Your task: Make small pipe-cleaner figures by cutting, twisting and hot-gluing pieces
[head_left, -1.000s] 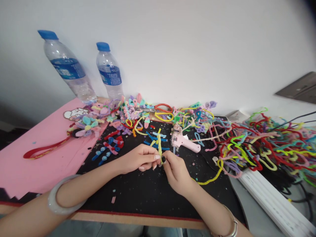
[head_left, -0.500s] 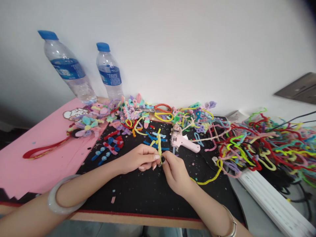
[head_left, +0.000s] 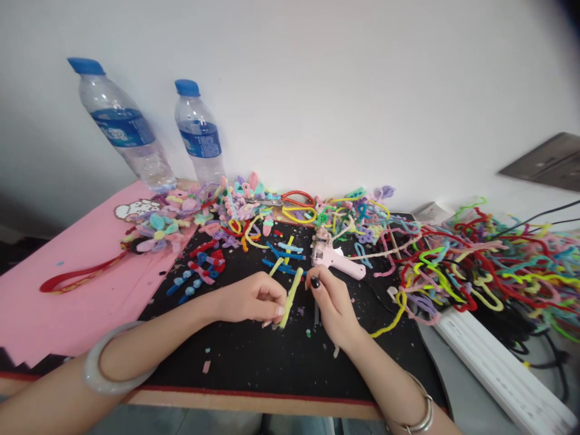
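Note:
A short yellow pipe cleaner (head_left: 292,297) stands tilted in my left hand (head_left: 254,297), pinched near its lower end between thumb and fingers. My right hand (head_left: 331,308) is apart from it, fingers curled in, thumb with a dark nail toward me. It is just below the pink glue gun (head_left: 342,264); whether anything sits in its fingers is hidden. A clear glue stick (head_left: 316,315) shows beside this hand. Beyond both hands, blue pipe cleaner pieces (head_left: 274,264) lie across yellow ones on the black mat (head_left: 254,368).
Red and yellow handled scissors (head_left: 299,206) lie among pipe cleaner shapes at the back. Two water bottles (head_left: 199,142) stand by the wall. A large pipe cleaner tangle (head_left: 475,260) and a white power strip (head_left: 502,368) are on the right, pink sheet (head_left: 81,254) on the left.
My hands were together at the yellow pipe cleaner. Now my right hand has moved off to the right, and the left holds the piece alone, lower and tilted rightward.

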`<action>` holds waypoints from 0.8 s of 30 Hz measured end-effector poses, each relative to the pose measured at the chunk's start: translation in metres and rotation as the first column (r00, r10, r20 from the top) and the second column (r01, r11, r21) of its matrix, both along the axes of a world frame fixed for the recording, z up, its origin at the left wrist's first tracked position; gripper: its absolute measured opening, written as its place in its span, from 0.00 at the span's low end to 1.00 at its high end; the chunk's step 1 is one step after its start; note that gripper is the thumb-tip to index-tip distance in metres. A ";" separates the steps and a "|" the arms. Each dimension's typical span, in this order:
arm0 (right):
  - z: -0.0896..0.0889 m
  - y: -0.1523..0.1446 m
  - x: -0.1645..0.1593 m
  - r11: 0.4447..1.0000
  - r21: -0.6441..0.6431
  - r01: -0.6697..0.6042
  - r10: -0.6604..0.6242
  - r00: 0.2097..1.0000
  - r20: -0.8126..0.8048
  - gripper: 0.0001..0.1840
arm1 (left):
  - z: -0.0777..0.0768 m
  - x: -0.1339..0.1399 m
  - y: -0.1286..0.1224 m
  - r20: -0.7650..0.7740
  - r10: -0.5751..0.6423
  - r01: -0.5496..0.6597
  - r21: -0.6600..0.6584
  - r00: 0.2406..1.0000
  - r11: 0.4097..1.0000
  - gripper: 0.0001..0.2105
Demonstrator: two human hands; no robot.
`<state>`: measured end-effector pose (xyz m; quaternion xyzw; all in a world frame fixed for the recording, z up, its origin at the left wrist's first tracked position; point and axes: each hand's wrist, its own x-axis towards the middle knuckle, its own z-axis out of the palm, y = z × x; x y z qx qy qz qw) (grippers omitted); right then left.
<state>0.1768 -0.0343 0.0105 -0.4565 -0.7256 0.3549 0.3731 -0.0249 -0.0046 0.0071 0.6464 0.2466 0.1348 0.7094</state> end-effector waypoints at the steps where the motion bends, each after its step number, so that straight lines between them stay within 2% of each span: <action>1: 0.000 0.000 0.000 1.000 -0.007 -0.020 0.020 1.000 0.006 0.14 | 0.001 0.000 -0.001 -0.012 -0.029 0.030 0.051 1.000 0.998 0.08; 4: -0.001 0.000 -0.002 0.997 -0.016 -0.079 0.080 0.996 0.035 0.13 | 0.003 0.002 -0.004 -0.043 -0.084 0.091 0.192 0.996 0.977 0.07; 8: -0.001 0.000 -0.002 0.996 0.000 -0.084 0.084 0.995 0.053 0.15 | 0.003 0.003 -0.005 -0.069 -0.085 0.103 0.333 0.994 0.937 0.08; 12: -0.001 -0.001 0.000 0.999 0.040 -0.024 0.023 0.999 0.024 0.16 | 0.005 0.002 -0.002 -0.059 -0.019 0.042 0.413 0.998 0.910 0.07; 16: -0.002 -0.002 -0.001 0.995 0.101 0.022 -0.024 1.000 0.016 0.16 | 0.006 0.002 -0.003 -0.059 0.123 -0.082 0.468 0.991 0.880 0.06; 19: -0.004 -0.003 -0.003 0.989 0.146 0.006 -0.015 0.998 0.057 0.15 | 0.006 0.004 -0.005 -0.057 0.213 -0.145 0.567 0.975 0.811 0.05; 24: -0.004 -0.006 -0.007 0.984 0.172 -0.047 0.022 0.989 0.145 0.13 | 0.005 0.009 -0.011 -0.064 0.284 -0.152 0.722 0.957 0.675 0.06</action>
